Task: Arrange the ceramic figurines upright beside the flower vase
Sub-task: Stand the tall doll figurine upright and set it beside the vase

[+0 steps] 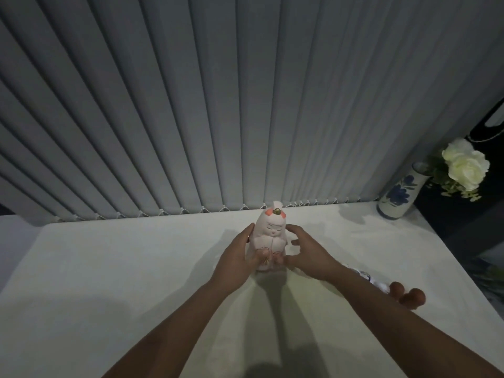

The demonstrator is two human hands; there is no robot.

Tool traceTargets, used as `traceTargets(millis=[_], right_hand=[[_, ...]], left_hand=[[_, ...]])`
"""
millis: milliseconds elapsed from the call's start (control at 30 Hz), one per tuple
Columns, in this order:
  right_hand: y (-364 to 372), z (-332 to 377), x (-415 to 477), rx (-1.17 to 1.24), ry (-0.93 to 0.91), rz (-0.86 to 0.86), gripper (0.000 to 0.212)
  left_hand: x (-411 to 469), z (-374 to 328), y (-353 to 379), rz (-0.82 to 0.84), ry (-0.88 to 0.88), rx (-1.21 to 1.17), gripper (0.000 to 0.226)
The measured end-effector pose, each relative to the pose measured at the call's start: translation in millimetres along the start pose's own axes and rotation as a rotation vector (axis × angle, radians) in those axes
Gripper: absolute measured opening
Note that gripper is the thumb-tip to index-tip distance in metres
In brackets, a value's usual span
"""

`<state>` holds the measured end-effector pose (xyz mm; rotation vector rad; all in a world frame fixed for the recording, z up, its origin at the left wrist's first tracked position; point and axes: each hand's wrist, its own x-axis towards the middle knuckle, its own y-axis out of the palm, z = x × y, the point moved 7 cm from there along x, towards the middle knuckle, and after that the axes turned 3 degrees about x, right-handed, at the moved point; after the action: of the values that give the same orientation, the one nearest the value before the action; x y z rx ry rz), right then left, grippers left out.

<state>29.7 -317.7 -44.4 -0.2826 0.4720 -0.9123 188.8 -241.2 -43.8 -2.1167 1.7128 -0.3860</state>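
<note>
A pale pink ceramic figurine (271,236) with orange patches and a gold tip on its head stands upright in the middle of the white table (136,268). My left hand (238,257) grips its left side, thumb across the front. My right hand (305,253) cups its right side; thumb and forefinger touch it and the other fingers are spread. A second figurine (366,276), white with blue marks, lies on its side behind my right forearm, partly hidden, with orange rounded parts (407,297). The flower vase (399,195), white with blue flowers, stands at the table's far right corner.
White roses (465,165) lean out of the vase to the right. Grey vertical blinds (245,105) hang along the table's far edge. A dark object (488,126) stands behind the vase. The table's right edge drops off beside the vase.
</note>
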Motion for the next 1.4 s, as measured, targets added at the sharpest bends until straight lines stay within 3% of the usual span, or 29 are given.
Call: traceTargets(millis=[167,367,633,1033,1400], right_hand=[[2,1,5,0.077,0.002,0.087,0.075],[9,-4,1,0.152,-0.004,-0.058,0.062],[13,-8,-2,0.162,0.015,-0.134,0.065],[24,-9,-8,0.208,-0.012,-0.26,0.071],[-35,32,-24,0.291,-0.152,-0.41,0.06]], left_hand=[[4,22,4,0.146,-0.077,0.079,0.09],[15,23,4,0.277,-0.064,0.098,0.085],[28,26,6,0.428,-0.002,0.099,0.098],[38,27,8,0.418,0.031,0.093,0.091],[64,-52,18,0.366,0.162,0.126,0.099]])
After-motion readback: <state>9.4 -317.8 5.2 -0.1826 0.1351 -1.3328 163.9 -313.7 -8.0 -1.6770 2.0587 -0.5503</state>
